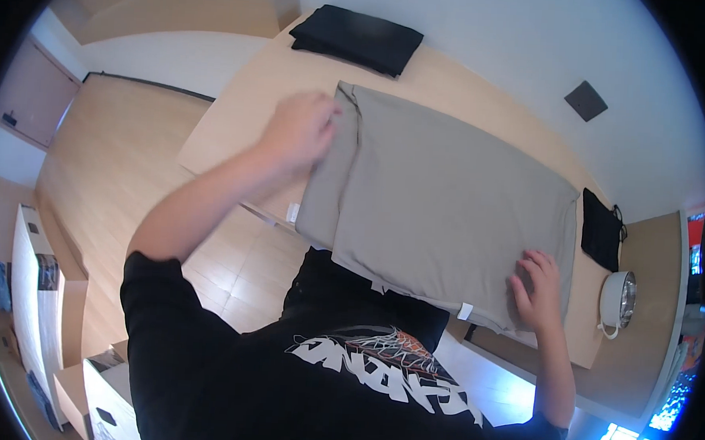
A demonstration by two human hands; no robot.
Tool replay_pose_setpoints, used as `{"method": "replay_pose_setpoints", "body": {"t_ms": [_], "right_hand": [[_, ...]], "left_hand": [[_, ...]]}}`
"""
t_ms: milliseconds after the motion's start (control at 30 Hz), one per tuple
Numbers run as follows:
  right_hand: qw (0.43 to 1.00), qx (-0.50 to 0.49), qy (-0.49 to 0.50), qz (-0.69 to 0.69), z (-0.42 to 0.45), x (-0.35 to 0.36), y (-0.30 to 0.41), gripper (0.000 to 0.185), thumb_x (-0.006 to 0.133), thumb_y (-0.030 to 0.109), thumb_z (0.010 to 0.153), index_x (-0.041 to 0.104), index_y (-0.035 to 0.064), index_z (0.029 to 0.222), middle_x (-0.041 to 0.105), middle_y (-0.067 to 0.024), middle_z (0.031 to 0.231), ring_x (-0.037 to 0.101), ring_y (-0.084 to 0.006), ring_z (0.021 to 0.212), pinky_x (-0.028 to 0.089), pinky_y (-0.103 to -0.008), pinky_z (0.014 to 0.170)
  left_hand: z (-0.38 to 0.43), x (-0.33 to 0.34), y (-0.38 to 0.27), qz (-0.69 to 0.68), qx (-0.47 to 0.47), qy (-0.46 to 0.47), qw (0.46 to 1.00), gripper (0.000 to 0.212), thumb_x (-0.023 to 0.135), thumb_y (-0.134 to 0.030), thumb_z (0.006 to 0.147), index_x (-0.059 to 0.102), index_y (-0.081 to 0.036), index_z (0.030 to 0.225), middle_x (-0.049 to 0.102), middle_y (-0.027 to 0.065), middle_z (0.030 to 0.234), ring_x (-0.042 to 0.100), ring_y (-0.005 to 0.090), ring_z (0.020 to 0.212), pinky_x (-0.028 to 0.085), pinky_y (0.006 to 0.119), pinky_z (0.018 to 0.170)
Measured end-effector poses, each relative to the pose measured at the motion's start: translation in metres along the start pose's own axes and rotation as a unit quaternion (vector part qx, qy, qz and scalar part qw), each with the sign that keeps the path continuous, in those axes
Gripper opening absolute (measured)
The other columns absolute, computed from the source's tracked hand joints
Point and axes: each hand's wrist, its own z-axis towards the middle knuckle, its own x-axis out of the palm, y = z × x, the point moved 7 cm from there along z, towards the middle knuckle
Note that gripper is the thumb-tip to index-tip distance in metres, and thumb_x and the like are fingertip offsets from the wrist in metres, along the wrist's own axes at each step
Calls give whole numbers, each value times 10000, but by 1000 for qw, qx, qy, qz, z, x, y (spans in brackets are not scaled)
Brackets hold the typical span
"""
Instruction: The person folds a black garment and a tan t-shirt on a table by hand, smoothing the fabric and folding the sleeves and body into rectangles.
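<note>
A grey fabric item (449, 207) lies spread on a light wooden table (245, 107), with a strip along its left side folded or overlapped. White tags show at its lower left and lower edge. My left hand (303, 125), blurred, is over the cloth's upper left edge with its fingers curled; whether it pinches the fabric cannot be made out. Near the lower right corner, my right hand (537, 289) rests on the cloth with its fingers apart. A folded black cloth (359, 38) lies beyond the far edge of the grey one.
At the table's right end are a smaller black cloth or pouch (600, 230) with a dark cord and a white pot-like container (617, 299) with a handle. A wall with a dark square plate (586, 101) borders the far side. White boxy objects (38, 287) stand at lower left.
</note>
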Motion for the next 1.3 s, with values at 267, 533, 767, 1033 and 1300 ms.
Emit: {"method": "replay_pose_setpoints", "body": {"t_ms": [267,533,767,1033,1300], "right_hand": [[977,-186,-54,87,220,29,151,288,657,202,909,663,56,1157,672,-147,1195,600,-366,1152,485,-435,981],[988,-143,52,-8,296,113,162,686,466,444,1008,316,47,1546,294,-135,1621,231,-320,1512,194,-464,1222],[990,-137,38,-13,299,114,162,699,457,467,1001,309,65,1554,282,-112,1630,216,-309,1519,171,-488,1223],[981,-163,-69,-76,289,91,181,634,563,428,951,457,54,1453,418,-166,1533,333,-381,1445,274,-504,1174],[998,47,-27,23,307,83,200,368,746,268,804,584,47,1049,681,-132,937,651,-339,894,512,-442,747]], "left_hand": [[66,-4,44,38,234,-90,967,117,713,-115,834,730,-88,947,679,51,953,610,239,1004,434,386,902],[72,9,62,16,304,-101,947,32,700,-125,834,708,-105,811,677,8,868,615,199,926,422,360,888],[80,11,72,24,297,-94,950,33,686,-133,825,687,-104,810,676,6,849,616,196,881,427,361,875],[93,16,75,9,252,-80,964,40,674,-142,845,702,-118,861,677,12,856,626,207,907,433,372,839],[89,14,69,-17,284,-139,949,56,702,-142,821,710,-142,877,658,-6,929,606,209,956,429,376,818]]}}
